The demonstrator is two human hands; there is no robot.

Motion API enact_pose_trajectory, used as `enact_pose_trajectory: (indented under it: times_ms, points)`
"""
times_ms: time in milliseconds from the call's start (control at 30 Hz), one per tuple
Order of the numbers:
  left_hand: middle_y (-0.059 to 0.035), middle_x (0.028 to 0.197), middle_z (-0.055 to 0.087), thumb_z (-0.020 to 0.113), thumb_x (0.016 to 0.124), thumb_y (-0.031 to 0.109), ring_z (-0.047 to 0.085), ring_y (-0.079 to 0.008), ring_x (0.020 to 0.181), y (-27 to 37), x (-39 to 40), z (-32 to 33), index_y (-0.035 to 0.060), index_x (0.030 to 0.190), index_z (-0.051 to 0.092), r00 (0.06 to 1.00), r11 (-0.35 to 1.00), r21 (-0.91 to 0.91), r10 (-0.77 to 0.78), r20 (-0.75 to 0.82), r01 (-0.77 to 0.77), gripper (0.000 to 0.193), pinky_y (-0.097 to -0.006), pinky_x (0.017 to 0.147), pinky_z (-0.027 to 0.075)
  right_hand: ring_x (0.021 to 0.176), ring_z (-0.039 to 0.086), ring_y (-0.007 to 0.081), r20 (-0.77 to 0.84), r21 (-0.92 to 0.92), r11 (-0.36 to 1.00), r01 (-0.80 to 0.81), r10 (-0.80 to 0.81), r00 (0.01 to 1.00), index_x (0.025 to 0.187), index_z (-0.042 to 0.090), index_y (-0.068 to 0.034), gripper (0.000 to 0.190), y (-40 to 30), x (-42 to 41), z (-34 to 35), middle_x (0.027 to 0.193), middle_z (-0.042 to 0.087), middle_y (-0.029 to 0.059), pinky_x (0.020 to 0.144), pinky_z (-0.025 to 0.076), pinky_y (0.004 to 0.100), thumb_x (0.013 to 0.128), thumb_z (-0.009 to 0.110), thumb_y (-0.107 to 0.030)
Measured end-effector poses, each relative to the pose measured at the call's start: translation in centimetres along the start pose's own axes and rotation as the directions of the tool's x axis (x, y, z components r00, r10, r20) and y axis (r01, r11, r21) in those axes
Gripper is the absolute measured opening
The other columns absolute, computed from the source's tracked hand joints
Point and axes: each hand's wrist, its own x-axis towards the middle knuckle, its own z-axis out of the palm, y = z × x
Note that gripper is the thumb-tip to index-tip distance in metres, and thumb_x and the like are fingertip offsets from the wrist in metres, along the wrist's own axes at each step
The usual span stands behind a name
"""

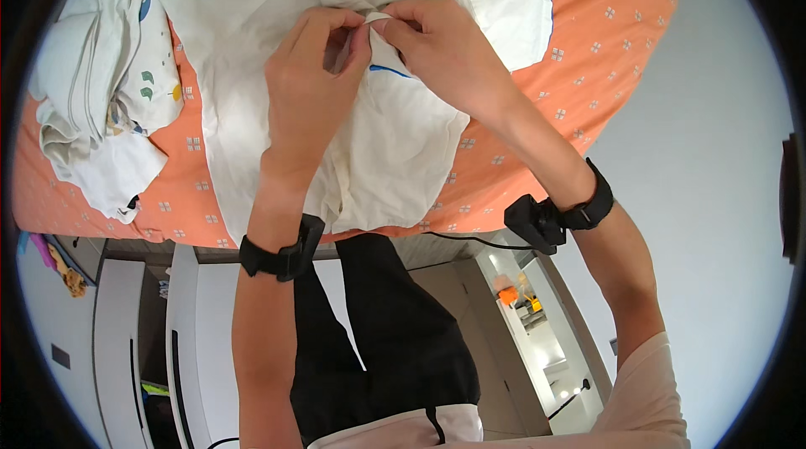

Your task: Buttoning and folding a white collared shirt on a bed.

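Note:
A white garment with blue piping lies spread over the bed before me. My left hand pinches a small fold of its cloth between thumb and index finger. Right beside it, my right hand grips the same fold, the thumbs and fingertips of both hands almost touching. What the fingertips cover, a button or just a seam, cannot be made out. Part of the garment with a blue edge extends to the right, beyond my right hand. More white cloth stretches along the left of my left hand.
The bed carries an orange patterned sheet. At its left lies a pile of folded white clothes, some printed. White cabinets stand below left, one partly open. A black cable runs from the device on my right wrist. A pale wall rises at right.

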Motion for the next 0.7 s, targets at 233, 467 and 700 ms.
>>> enact_pose_trajectory:
  times_ms: [233,467,700]
  points:
    - [-0.0091,0.093,0.073,0.078,0.085,-0.003,0.075,-0.0219,0.077,-0.5,0.8,-1.1,-0.0019,0.098,0.069,0.987,0.996,-0.089,0.033,0.157,-0.019,0.016,-0.0312,0.069,0.059,0.060,0.044,0.0135,0.032,-0.068,0.993,0.094,-0.092,0.995,0.097,0.066,0.005,0.027,1.1,-0.1,0.1,0.065,0.051,0.0059,0.058,0.041,0.0331,0.106,0.059,-0.019]
    - [-0.0097,0.092,0.069,0.076,0.084,-0.006,0.070,-0.0235,0.077,0.4,0.1,-0.4,-0.0027,0.098,0.067,0.990,0.998,-0.050,-0.020,0.138,0.027,0.016,-0.0352,0.069,0.056,0.062,0.047,0.0224,0.036,-0.165,0.968,0.190,-0.186,0.982,0.107,0.066,0.004,0.022,1.3,-0.4,0.8,0.069,0.055,0.0145,0.063,0.045,0.0379,0.107,0.056,-0.015]
    - [-0.0075,0.095,0.068,0.075,0.087,-0.004,0.067,-0.0224,0.083,0.9,-2.1,0.0,0.0013,0.103,0.070,0.998,0.990,-0.128,-0.061,0.021,0.064,0.018,-0.0334,0.071,0.054,0.089,0.067,0.0439,-0.049,0.021,0.965,0.263,-0.262,0.964,0.112,0.069,0.002,0.021,2.1,-1.2,1.4,0.094,0.070,0.0242,0.079,0.054,0.0508,0.101,0.053,-0.007]
